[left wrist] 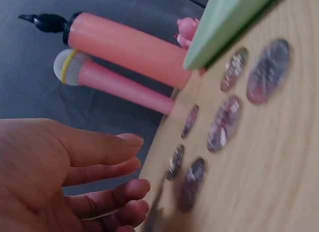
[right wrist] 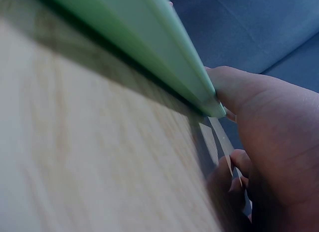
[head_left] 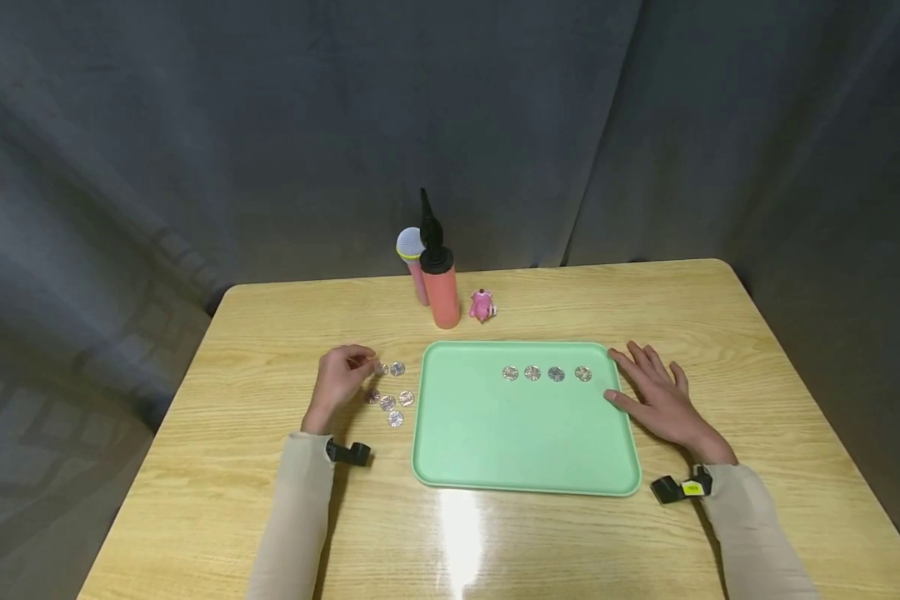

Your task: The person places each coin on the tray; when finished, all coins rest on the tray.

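Note:
My left hand (head_left: 339, 379) hovers beside several shiny, clear round discs on the table, its fingertips by the far-left ones. In the left wrist view, its thumb and fingers (left wrist: 130, 187) are loosely bent with nothing between them. A large disc (left wrist: 269, 71) lies nearest that camera, beside the tray. Several matching discs form a row on the pale green tray (head_left: 525, 450), one of them at the row's right end (head_left: 583, 374). My right hand (head_left: 663, 406) lies at the tray's right edge, fingers spread, thumb over the rim.
Behind the tray stand a coral hand pump (head_left: 442, 296) with a black nozzle and a pink toy microphone (head_left: 412, 250). A small pink figurine (head_left: 483, 306) is to their right. A dark grey curtain (head_left: 450, 125) hangs behind the wooden table (head_left: 225, 467).

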Action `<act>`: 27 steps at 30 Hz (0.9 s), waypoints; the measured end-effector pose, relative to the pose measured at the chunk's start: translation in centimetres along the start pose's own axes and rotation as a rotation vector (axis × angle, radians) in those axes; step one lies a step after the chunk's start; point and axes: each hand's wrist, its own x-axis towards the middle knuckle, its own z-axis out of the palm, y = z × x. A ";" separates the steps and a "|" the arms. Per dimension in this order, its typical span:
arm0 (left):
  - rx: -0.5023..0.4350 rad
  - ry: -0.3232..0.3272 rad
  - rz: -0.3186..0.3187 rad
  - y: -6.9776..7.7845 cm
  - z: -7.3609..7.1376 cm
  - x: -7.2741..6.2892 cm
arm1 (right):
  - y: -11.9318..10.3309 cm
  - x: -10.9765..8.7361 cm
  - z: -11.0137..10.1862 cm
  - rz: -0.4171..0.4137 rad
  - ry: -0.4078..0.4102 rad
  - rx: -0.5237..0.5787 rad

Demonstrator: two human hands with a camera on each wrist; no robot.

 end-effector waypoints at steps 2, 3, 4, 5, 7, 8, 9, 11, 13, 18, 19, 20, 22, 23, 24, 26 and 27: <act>0.005 -0.019 -0.013 -0.3 0.0 0.0 | 0.0 0.0 0.0 -0.001 0.001 -0.001; 0.007 -0.027 -0.019 -0.5 0.0 0.0 | -0.1 0.1 0.0 -0.003 0.002 -0.002; 0.012 -0.033 -0.022 -0.6 0.0 0.0 | -0.1 0.1 0.0 -0.005 0.002 -0.003; 0.016 -0.037 -0.024 -0.6 0.1 0.0 | -0.1 0.1 0.0 -0.005 0.002 -0.003; 0.024 -0.036 -0.026 -0.7 0.2 0.1 | -0.2 0.1 0.0 -0.006 0.001 -0.005; 0.029 -0.034 -0.023 -0.8 0.3 0.1 | -0.2 0.1 -0.1 -0.005 0.000 -0.006; 0.037 -0.031 -0.022 -0.8 0.4 0.1 | -0.2 0.2 -0.1 -0.004 0.000 -0.007; 0.056 -0.023 -0.018 -0.9 0.7 0.1 | -0.3 0.2 -0.2 0.000 -0.003 -0.007; 0.078 -0.012 -0.016 -1.0 0.9 0.1 | -0.4 0.1 -0.2 0.001 -0.003 -0.008; 0.110 0.010 -0.023 -1.0 1.3 0.1 | -0.5 0.0 -0.4 0.003 -0.013 -0.007; 0.113 0.011 -0.027 -0.9 1.4 0.1 | -0.5 0.0 -0.4 0.003 -0.014 -0.007; 0.117 0.012 -0.031 -0.9 1.4 0.0 | -0.6 -0.1 -0.4 0.006 -0.018 -0.008; 0.123 0.009 -0.038 -0.9 1.4 0.0 | -0.6 -0.1 -0.5 0.006 -0.015 -0.009; 0.128 0.007 -0.040 -0.8 1.4 0.0 | -0.6 -0.1 -0.5 0.006 -0.014 -0.010; 0.130 0.004 -0.043 -0.7 1.4 0.0 | -0.7 -0.1 -0.5 0.007 -0.014 -0.011; 0.143 -0.004 -0.046 -0.6 1.3 0.0 | -0.7 -0.1 -0.5 0.010 -0.012 -0.012; 0.148 -0.008 -0.047 -0.5 1.3 0.0 | -0.7 -0.1 -0.5 0.009 -0.010 -0.011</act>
